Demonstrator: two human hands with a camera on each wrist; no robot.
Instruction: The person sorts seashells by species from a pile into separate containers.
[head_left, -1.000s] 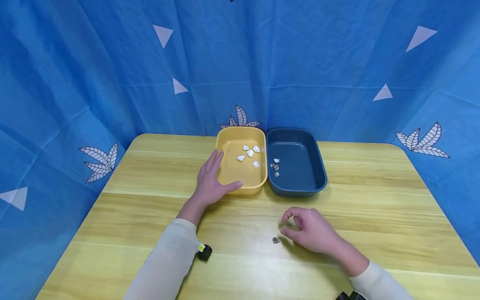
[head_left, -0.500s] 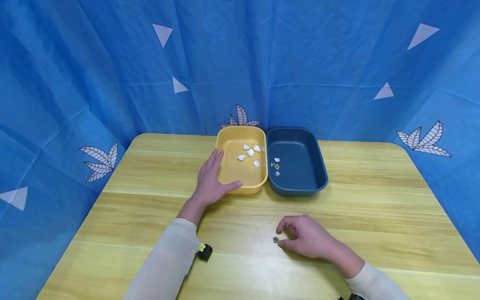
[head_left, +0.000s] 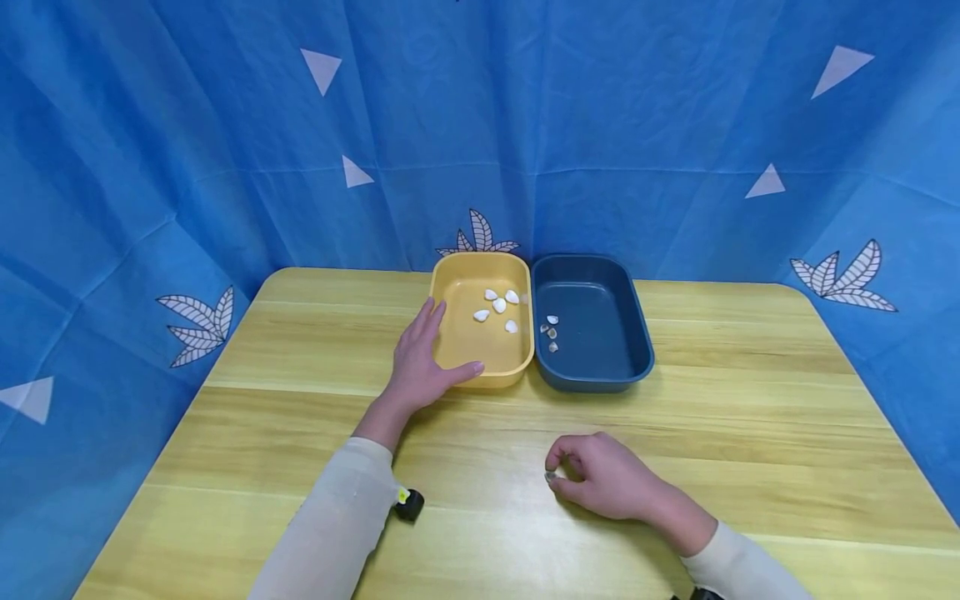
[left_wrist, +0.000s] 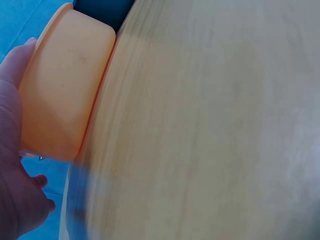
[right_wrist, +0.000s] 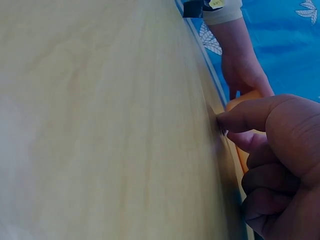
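Observation:
My right hand is low over the table, thumb and index finger pinching a small grey-brown shell. Only a sliver of that shell shows between the fingertips in the right wrist view; the other fingers are folded in. At the yellow tray, my left hand rests on the near left corner. Its thumb lies over the front rim and its straight fingers spread along the left side. Several white shell-like pieces lie inside the yellow tray. The dark blue tray bears several small brownish shells along its left side.
Both trays stand side by side at the back of the wooden table. A blue patterned curtain hangs behind and around the table. On the left sleeve sits a small black device.
My right hand has moved slightly left and toward me, and its thumb and index finger have come together on the shell that lay on the table. The left hand stays put.

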